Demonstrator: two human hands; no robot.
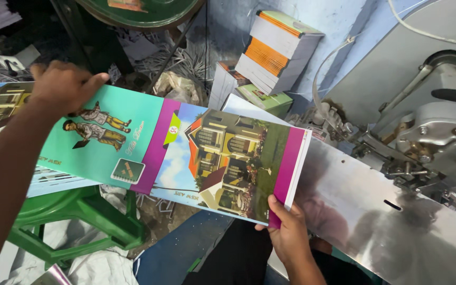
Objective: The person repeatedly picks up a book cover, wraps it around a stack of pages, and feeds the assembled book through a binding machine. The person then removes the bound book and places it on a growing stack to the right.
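My right hand (290, 232) grips the near corner of an opened notebook cover (228, 161), printed with a house picture and a purple strip, held flat over the edge of a shiny metal machine table (386, 221). My left hand (62, 84) rests with fingers curled on the far edge of another cover (106, 137), teal with two cartoon figures and a purple band, lying on top of a pile of like covers (54, 179) at the left.
A grey stitching machine head (434, 137) with wire stands at the right. Stacked booklets (275, 50) lean against the blue wall behind. A green stool (80, 221) holds the pile; paper scraps litter the floor.
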